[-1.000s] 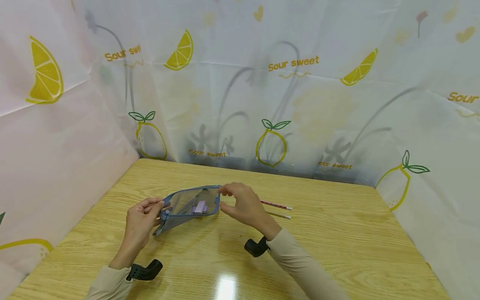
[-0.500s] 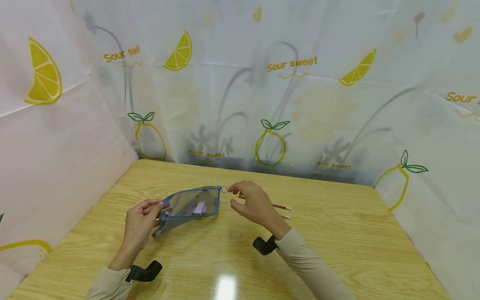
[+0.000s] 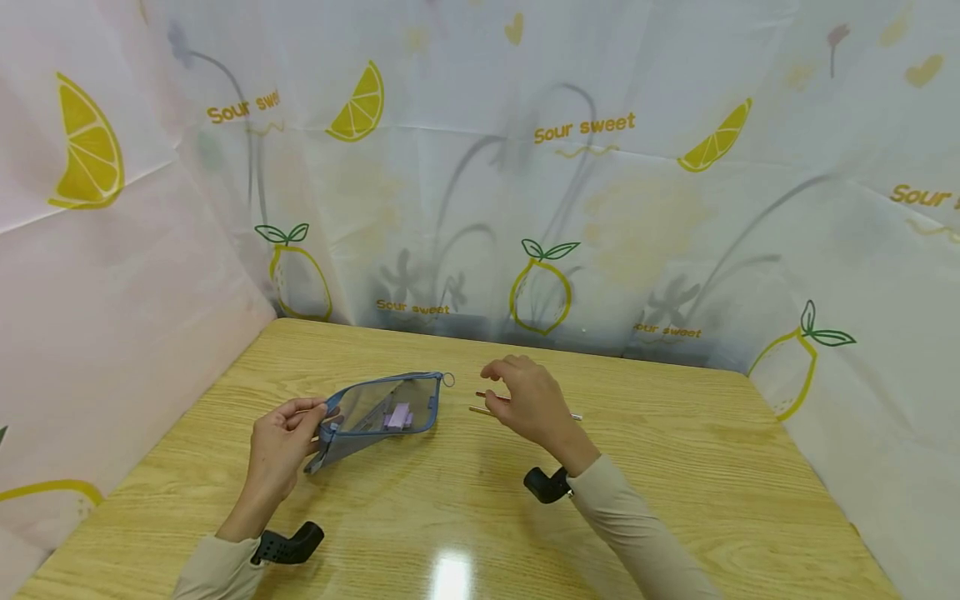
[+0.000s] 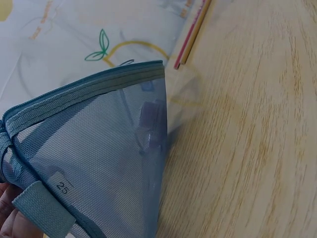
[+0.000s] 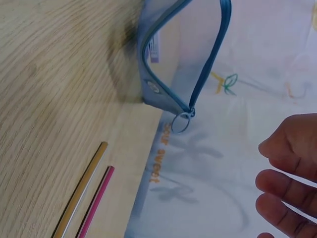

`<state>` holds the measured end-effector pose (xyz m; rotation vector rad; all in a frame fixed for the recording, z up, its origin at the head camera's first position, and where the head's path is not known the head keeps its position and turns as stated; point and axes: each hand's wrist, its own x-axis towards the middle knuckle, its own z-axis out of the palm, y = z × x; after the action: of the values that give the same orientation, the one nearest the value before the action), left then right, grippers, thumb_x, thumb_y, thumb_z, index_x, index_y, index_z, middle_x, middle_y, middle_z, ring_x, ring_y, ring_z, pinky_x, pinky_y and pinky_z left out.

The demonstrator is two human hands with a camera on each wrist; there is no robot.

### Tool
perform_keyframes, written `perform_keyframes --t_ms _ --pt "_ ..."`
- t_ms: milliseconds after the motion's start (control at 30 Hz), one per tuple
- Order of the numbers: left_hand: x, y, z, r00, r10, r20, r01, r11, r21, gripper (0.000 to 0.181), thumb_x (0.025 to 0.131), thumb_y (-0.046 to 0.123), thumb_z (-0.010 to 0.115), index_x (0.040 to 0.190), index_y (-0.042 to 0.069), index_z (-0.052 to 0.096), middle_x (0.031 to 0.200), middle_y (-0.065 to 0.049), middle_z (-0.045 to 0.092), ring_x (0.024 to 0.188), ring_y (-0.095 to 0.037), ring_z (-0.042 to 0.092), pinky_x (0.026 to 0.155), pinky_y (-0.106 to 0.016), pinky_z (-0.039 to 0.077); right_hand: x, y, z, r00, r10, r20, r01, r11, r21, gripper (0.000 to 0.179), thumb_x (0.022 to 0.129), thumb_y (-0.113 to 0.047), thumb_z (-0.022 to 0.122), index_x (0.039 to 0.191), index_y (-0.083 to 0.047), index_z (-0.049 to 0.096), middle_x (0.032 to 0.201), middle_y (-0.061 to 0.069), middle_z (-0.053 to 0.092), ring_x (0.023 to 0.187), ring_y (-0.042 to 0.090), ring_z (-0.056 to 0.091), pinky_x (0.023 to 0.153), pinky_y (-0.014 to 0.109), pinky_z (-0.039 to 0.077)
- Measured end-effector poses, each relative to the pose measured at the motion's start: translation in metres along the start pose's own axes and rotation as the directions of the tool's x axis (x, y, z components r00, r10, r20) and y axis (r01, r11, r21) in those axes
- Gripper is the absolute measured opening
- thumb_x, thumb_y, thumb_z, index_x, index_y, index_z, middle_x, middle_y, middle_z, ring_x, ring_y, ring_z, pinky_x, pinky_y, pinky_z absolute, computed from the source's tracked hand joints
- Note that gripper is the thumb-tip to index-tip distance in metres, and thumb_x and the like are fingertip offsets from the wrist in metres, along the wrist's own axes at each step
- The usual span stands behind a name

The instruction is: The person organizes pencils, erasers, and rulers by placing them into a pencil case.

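A blue mesh zip pouch (image 3: pixel 367 404) stands unzipped on the left of the table, its mouth spread wide. My left hand (image 3: pixel 279 442) pinches its near left end between thumb and fingers. Through the mesh a lilac block-like item (image 3: pixel 400 416) shows inside, and a ring pull (image 5: pixel 181 123) hangs from the zip at the far corner. My right hand (image 3: pixel 531 404) hovers above two pencils, holding nothing, fingers loosely bent and apart. The gold pencil (image 5: pixel 79 191) and the red pencil (image 5: pixel 96 201) lie side by side, partly hidden under that hand in the head view.
The wooden table (image 3: pixel 675 467) runs up to a white curtain (image 3: pixel 450 192) with lemon prints at the back and sides. Each wrist carries a black camera mount, such as the one on the right wrist (image 3: pixel 546 485).
My right hand has left the pouch's far corner, uncovering the ring pull, and moved right over the pencils. The left hand and the pouch stay where they were.
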<state>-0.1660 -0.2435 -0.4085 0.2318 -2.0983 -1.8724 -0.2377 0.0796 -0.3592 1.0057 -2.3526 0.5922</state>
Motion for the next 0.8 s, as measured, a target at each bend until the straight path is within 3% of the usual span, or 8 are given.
perform_keyframes --t_ms 167,433,800 --pt "0.0 0.0 0.0 1.0 -0.008 -0.001 0.008 1.0 0.001 0.032 0.099 0.015 0.06 0.115 -0.012 0.059 0.087 0.003 0.073 0.073 -0.008 0.067 0.059 -0.026 0.055 -0.004 0.006 -0.001 1.0 0.01 0.012 -0.009 0.999 -0.037 0.017 0.078 -0.006 0.074 0.095 -0.01 0.069 0.09 0.003 0.067 0.078 0.019 0.061 0.062 0.036 0.048" --pt "0.0 0.0 -0.001 1.0 0.014 0.002 -0.014 1.0 0.009 0.031 0.099 0.015 0.059 0.114 -0.012 0.06 0.086 0.004 0.073 0.07 -0.009 0.066 0.059 -0.026 0.055 -0.01 0.014 0.002 1.0 0.022 0.023 -0.017 0.982 -0.186 0.019 0.077 -0.008 0.074 0.095 -0.007 0.069 0.086 0.004 0.066 0.078 0.025 0.063 0.06 0.041 0.048" --pt "0.0 0.0 0.0 1.0 0.012 0.008 -0.012 1.0 0.004 0.031 0.099 0.015 0.059 0.114 -0.013 0.06 0.085 0.004 0.073 0.071 -0.009 0.066 0.059 -0.026 0.055 -0.018 0.025 0.004 0.995 0.075 0.073 -0.056 0.97 -0.236 0.02 0.079 -0.008 0.076 0.097 -0.008 0.069 0.084 0.003 0.064 0.076 0.025 0.061 0.06 0.042 0.048"
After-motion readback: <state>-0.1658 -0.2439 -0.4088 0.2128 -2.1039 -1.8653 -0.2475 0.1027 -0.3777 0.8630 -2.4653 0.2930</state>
